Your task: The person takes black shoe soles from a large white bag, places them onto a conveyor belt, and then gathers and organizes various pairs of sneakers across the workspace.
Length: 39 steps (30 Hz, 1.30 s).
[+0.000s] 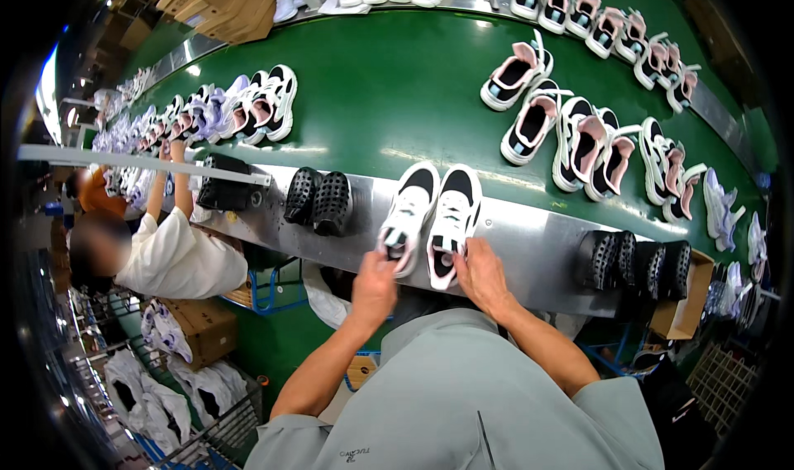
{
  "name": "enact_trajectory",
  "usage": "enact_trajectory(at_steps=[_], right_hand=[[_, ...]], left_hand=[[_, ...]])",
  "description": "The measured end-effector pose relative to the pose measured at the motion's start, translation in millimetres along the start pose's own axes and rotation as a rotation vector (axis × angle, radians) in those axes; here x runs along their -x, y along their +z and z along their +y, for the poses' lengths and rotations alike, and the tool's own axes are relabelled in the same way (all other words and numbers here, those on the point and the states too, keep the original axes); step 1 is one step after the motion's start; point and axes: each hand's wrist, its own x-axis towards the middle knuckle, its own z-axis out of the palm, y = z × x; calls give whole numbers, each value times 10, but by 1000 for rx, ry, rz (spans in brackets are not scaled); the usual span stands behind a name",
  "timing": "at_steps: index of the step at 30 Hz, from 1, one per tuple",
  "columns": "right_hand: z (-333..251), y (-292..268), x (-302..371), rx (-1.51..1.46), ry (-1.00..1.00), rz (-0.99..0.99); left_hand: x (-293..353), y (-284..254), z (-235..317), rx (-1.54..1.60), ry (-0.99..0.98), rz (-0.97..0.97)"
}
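Note:
Two white sneakers with black toes stand side by side in front of me on the metal edge strip, toes pointing away. My left hand (375, 288) is closed at the heel of the left sneaker (410, 201), its fingers slightly blurred. At the heel of the right sneaker (454, 214), my right hand (485, 276) grips the collar from its outer side. Pale linings and light tabs show in both openings. Left of this pair sit two black studded, shoe-shaped blocks (332, 204).
More black studded blocks (608, 259) stand on the strip at right, beside an open cardboard box (685, 296). Sneakers (585, 147) line the green belt (389, 81) on both sides. A co-worker in a white shirt (186, 255) reaches in at left, near a white rail (141, 162).

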Motion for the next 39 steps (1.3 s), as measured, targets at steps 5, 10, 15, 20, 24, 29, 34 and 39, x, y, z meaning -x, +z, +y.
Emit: enact_trajectory(at_steps=[5,10,15,20,24,29,34,39], right_hand=[[-266,-213,-117,187,-78,104],[-684,-144,149,453,-253,-55],[-439,379,-316,604,-328,-64],[-836,437,-1518,622,-547,104],[-1157,676,-2783,687,-456,50],[-1519,570,-2684,279,-303,34],[20,-796,-2131,766,327,258],[1021,-907,-2023,981,-100,304]], left_hand=[[-213,195,167,58,-57,-135],[-45,-309,185,300,-86,6],[372,-288,-328,393,-281,-49],[918,-321,-541,336,-421,21],[1109,-292,-439,341,-493,39],[1451,-235,-296,354,-739,26],[1440,-71,-268,323,-743,-12],[1078,-224,-225,316,-669,-67]])
